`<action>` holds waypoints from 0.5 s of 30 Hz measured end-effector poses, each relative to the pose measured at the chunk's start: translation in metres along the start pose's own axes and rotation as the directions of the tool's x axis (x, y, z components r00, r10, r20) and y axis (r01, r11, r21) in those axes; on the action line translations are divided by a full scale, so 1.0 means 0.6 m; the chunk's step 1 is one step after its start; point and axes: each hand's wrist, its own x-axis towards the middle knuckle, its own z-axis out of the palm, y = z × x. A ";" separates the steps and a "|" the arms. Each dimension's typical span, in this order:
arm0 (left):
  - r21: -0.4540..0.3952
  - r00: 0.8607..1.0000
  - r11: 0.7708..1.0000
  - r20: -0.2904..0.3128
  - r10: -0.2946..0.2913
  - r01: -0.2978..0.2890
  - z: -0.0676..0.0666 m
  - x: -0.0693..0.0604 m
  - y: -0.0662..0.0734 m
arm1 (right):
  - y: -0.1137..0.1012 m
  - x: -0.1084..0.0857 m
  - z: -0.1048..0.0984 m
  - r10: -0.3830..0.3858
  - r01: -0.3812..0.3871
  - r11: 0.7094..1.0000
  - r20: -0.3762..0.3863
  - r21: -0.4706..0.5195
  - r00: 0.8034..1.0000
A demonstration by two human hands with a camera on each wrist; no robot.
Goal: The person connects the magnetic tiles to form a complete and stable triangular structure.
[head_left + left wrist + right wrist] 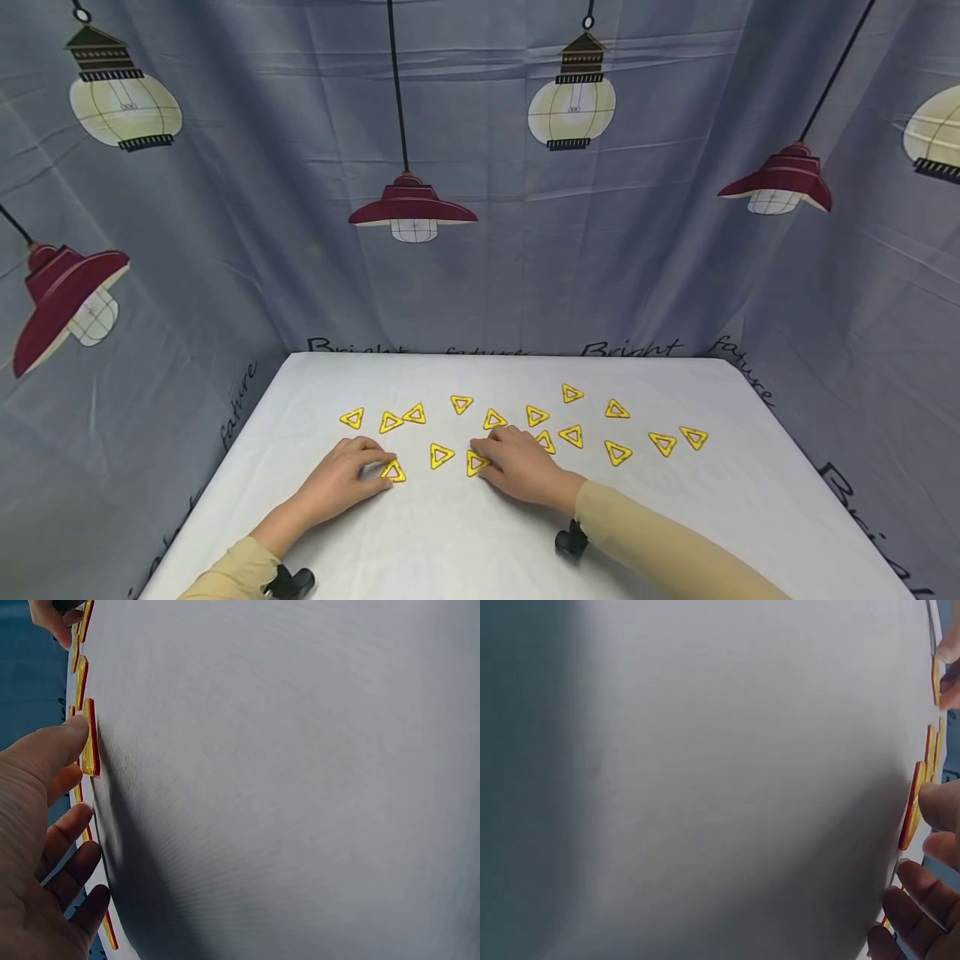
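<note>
"Fingers (375,456) clamped on anything?"

"Yep: left hand (339,478) pinches a yellow triangle (395,478), right hand (522,465) a second triangle (470,464), both left of the middle of the counter (465,550). Probably light, stiff, maybe slick; grip the outer edges. Other triangles (462,398) crowd toward the far edge, open room's nearer you."

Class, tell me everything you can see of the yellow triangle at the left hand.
The triangle is a thin frame with a three-sided opening in its middle. Its face is yellow, with a red edge showing from the side; it looks like plastic. One corner points roughly away from the person. It is at the white table, where the left hand appears to pinch it between thumb and forefinger. Whether it is slightly lifted is hard to tell.
</note>
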 end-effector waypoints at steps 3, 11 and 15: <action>0.007 1.000 1.000 -0.004 0.009 -0.009 0.001 0.001 0.000 | 0.000 0.004 0.001 0.010 -0.010 1.000 0.003 0.015 1.000; 0.014 0.999 0.999 -0.031 -0.035 0.035 0.005 0.005 0.003 | 0.000 0.011 0.003 0.038 -0.038 0.999 0.008 0.038 0.999; 0.016 0.997 0.998 -0.037 -0.067 0.068 0.009 0.006 0.006 | 0.000 0.012 0.008 0.043 -0.043 0.999 0.003 0.030 0.999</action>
